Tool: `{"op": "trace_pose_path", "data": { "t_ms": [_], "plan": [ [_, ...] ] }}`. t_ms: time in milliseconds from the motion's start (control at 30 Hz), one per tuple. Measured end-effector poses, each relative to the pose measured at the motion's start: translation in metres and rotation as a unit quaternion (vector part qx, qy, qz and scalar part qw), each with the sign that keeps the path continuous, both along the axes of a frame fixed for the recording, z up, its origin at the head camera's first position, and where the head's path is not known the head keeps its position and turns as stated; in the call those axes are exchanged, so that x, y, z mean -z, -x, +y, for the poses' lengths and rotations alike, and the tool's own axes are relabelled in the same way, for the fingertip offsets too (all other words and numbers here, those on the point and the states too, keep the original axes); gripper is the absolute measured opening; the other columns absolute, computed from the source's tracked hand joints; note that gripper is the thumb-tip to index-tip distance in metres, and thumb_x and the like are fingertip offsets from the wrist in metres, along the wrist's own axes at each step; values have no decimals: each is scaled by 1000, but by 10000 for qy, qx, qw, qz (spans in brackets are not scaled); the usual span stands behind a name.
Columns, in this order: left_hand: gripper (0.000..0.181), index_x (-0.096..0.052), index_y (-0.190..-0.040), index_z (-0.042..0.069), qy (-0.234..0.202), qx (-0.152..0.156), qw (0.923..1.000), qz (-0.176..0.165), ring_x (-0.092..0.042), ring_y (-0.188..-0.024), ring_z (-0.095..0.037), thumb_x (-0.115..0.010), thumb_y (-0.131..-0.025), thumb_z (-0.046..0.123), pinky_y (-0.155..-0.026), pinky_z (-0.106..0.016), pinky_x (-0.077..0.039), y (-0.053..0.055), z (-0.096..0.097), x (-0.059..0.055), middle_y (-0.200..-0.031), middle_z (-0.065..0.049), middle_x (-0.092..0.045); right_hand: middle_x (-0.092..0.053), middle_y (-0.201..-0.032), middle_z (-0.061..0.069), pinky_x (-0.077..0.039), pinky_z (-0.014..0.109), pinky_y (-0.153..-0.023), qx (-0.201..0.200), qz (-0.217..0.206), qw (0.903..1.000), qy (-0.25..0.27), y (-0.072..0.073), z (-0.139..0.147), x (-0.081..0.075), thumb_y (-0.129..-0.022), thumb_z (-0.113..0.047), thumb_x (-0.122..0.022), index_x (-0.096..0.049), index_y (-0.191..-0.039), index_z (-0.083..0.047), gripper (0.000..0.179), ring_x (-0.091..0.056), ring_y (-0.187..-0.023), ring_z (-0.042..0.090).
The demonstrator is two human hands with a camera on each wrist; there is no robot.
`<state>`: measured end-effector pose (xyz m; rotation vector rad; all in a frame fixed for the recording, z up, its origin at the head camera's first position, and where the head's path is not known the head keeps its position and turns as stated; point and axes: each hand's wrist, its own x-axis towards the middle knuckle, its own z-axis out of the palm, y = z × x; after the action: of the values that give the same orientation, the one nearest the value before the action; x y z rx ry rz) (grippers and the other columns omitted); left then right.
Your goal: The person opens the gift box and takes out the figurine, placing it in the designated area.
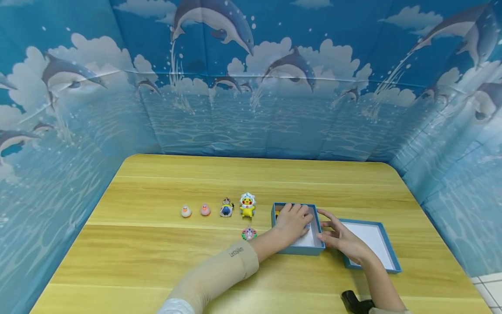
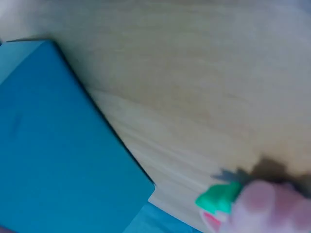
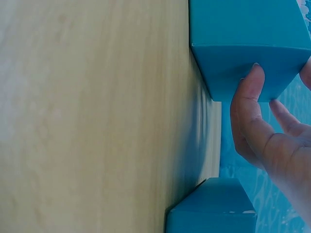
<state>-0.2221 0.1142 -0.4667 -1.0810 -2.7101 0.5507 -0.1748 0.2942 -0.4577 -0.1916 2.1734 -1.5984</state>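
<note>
Two hands are at work on one open blue box [image 1: 303, 250], which sits on the tabletop [image 1: 168, 261] to the right of the row of toys [image 1: 226, 210]. The left hand [image 1: 292, 224] reaches into it, fingertips hidden, so I cannot tell whether they pinch anything; a bit of something yellow [image 1: 277, 214] shows by the box's left wall. The right hand [image 1: 343, 239] is spread, thumb and fingers apart against the right wall. The likeliest trouble looks to be the left sleeve [image 1: 219, 270]: its cuff lies just beside the pink-and-green figure [image 1: 249, 233], and a low pull back could nudge or drag it. If the right hand presses too hard, the box could slide toward the toys; if it slips outward, it could shove the shallow lid [image 1: 390, 249] close by. A toy lifted with a loose grip might also catch the rim and drop.
</note>
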Motion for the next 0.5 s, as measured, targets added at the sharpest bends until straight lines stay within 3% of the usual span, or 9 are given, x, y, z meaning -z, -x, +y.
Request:
{"op": "trace_pose_path", "data": {
  "t_ms": [267, 500],
  "plan": [
    [44, -38, -133, 40, -202, 39, 9998, 4, -38, -111, -4, -34, -92, 56, -93, -23, -32, -4, -16, -12, -125, 12, -38, -20, -136, 31, -46, 36, -79, 59, 47, 10000, -65, -1, -1, 1, -91, -17, -56, -9, -146, -15, 73, -38, -116, 43],
    [43, -43, -129, 36, -524, 129, 9985, 91, -40, -107, -7, -38, -91, 56, -91, -26, -34, -8, -31, -20, -121, 9, -42, -21, -134, 30, -46, 35, -78, 71, -11, 10000, -52, 0, 0, 1, -91, -17, -56, -8, -146, -15, 73, -43, -112, 37]
  ]
}}
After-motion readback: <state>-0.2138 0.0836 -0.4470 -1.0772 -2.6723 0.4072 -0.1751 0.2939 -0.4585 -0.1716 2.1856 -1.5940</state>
